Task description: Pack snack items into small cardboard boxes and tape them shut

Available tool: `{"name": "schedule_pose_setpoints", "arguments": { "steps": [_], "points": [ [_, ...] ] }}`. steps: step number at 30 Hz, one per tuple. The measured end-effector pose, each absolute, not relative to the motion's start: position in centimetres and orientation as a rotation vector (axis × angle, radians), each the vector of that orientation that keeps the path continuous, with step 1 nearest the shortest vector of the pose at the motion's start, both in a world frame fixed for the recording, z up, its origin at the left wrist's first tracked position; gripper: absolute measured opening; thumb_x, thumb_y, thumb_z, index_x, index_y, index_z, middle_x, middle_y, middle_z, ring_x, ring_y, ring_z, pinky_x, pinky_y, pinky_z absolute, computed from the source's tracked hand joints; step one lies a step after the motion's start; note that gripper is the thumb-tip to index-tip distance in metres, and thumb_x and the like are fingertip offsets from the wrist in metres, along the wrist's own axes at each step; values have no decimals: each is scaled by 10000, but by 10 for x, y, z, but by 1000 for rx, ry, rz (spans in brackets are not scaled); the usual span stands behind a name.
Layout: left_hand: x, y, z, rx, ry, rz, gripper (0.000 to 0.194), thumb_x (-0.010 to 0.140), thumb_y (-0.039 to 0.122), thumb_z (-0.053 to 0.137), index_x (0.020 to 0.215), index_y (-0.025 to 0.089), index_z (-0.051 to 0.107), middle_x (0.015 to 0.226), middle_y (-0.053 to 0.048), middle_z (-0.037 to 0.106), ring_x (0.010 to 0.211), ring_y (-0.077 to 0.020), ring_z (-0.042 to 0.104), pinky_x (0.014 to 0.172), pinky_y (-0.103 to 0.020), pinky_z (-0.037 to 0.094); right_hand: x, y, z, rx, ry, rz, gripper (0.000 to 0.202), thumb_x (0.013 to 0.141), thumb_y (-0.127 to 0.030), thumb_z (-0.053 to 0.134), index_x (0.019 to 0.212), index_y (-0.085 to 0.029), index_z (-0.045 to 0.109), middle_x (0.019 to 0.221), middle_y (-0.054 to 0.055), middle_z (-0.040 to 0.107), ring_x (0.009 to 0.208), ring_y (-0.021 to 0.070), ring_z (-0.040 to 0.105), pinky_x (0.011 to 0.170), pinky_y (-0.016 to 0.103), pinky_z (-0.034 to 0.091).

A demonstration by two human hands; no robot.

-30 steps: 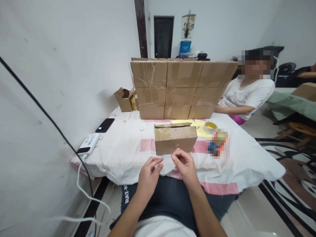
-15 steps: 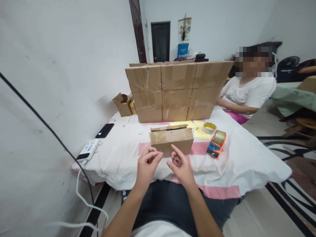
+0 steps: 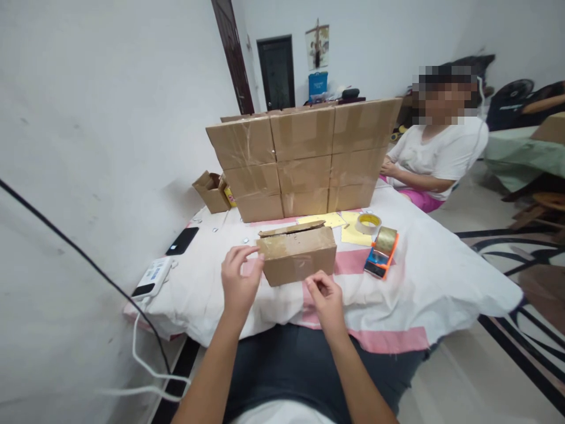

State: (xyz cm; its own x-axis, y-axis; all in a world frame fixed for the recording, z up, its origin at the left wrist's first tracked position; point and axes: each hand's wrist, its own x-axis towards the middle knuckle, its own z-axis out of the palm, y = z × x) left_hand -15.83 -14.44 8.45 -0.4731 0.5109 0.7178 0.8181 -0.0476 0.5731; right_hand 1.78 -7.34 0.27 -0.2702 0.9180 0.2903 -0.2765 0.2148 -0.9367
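Observation:
A small cardboard box (image 3: 300, 259) stands on the cloth-covered table, its top flap slightly raised along the far edge. My left hand (image 3: 241, 280) is at the box's left end, thumb and fingers apart, with nothing visible between them. Close to the front face, toward its right, my right hand (image 3: 325, 297) has its thumb and index finger pressed together; anything between them is too small to make out. To the right of the box lie an orange and blue tape dispenser (image 3: 382, 253) and a roll of clear tape (image 3: 368, 224).
Behind the box rises a wall of stacked cartons (image 3: 304, 165). An open carton (image 3: 212, 193), a black phone (image 3: 182, 241) and a white power strip (image 3: 152, 278) are on the left. Yellow sheets (image 3: 355, 235) lie near the tape. A person in white (image 3: 435, 153) sits at the right.
My left hand has moved left to the box's end and spread its fingers. My right hand has gone from spread fingers to a pinch. The view has shifted slightly.

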Motion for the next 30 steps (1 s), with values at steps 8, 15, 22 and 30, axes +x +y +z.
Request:
{"name": "schedule_pose_setpoints", "arguments": {
  "steps": [8, 15, 22, 30],
  "points": [
    [-156, -109, 67, -1824, -2137, -550, 497, 912, 402, 643, 1390, 272, 597, 1656, -135, 315, 1537, -375, 247, 1155, -664, 225, 35, -53, 59, -610, -1319, 1136, 166, 888, -358, 703, 799, -222, 667, 794, 35, 600, 765, 193, 566, 690, 325, 454],
    [-160, -111, 56, -1858, -2168, -686, 500, 919, 389, 637, 1404, 296, 563, 1518, -99, 542, 1426, -324, 445, 1188, -669, 159, 29, -55, 133, -301, -1313, 799, 232, 876, -445, 682, 789, -234, 640, 1083, 102, 673, 694, 184, 618, 623, 367, 484],
    [-164, -114, 53, -1891, -2144, -799, 494, 914, 387, 649, 1391, 302, 554, 1502, -84, 560, 1413, -311, 456, 1190, -659, 168, -10, -28, 119, -637, -1561, 1228, 290, 826, -486, 673, 774, -226, 556, 666, 34, 660, 430, 133, 505, 455, 286, 369],
    [-165, -114, 47, -1876, -2138, -898, 477, 906, 375, 650, 1370, 300, 565, 1509, -85, 549, 1414, -303, 451, 1187, -619, 220, -15, -10, 88, -997, -1735, 1465, 281, 732, -456, 672, 736, -205, 546, 400, -75, 458, 355, 77, 328, 377, 214, 206]
  ]
}}
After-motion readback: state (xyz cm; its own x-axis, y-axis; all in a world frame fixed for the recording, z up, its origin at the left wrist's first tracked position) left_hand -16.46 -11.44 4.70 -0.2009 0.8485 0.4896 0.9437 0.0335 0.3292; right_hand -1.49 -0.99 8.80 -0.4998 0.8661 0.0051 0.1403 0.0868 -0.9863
